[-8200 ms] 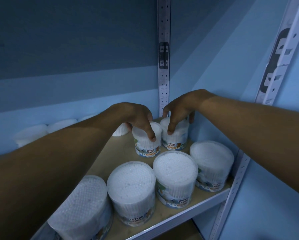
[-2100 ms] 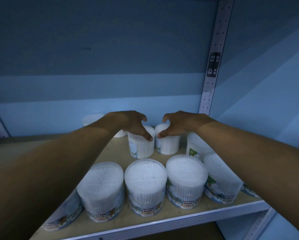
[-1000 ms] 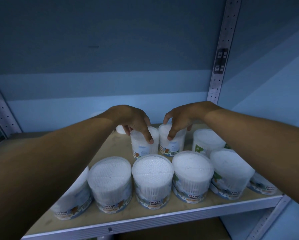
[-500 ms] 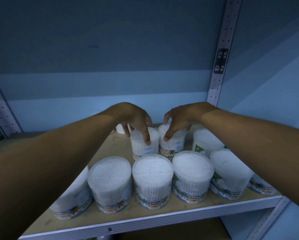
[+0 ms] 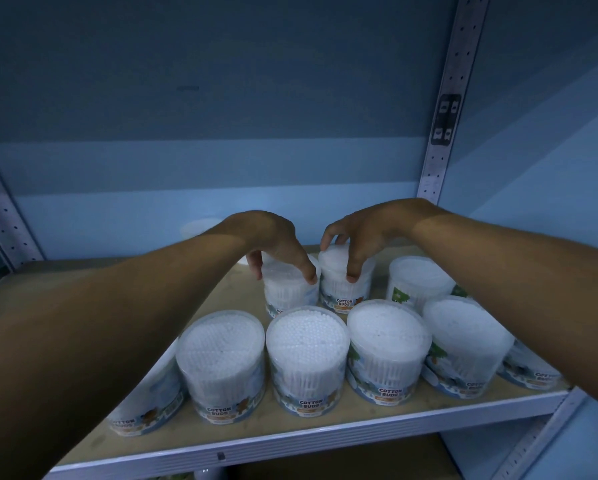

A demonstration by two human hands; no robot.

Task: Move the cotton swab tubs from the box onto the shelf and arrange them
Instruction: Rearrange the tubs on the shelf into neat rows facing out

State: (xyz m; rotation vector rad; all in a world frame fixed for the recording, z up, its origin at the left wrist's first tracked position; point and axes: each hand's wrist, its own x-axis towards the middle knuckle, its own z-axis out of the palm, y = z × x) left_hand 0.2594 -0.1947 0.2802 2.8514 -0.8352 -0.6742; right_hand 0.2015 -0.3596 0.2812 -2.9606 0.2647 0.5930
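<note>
Gripping from above, left hand (image 5: 273,242) curls fingers over a clear round plastic tub of white cotton swabs (image 5: 290,289); right hand (image 5: 363,233) grips the twin tub (image 5: 346,280) touching it at 3 o'clock. Both stand upright, second row, on the tan wooden shelf board with white metal edge (image 5: 290,445). Front row of similar tubs (image 5: 308,355) at 6 o'clock; another tub (image 5: 415,282) at 3 o'clock.

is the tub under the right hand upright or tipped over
Upright: the tub stands on the shelf with its round lid facing up and its label level, while the right hand grips its top.
</note>
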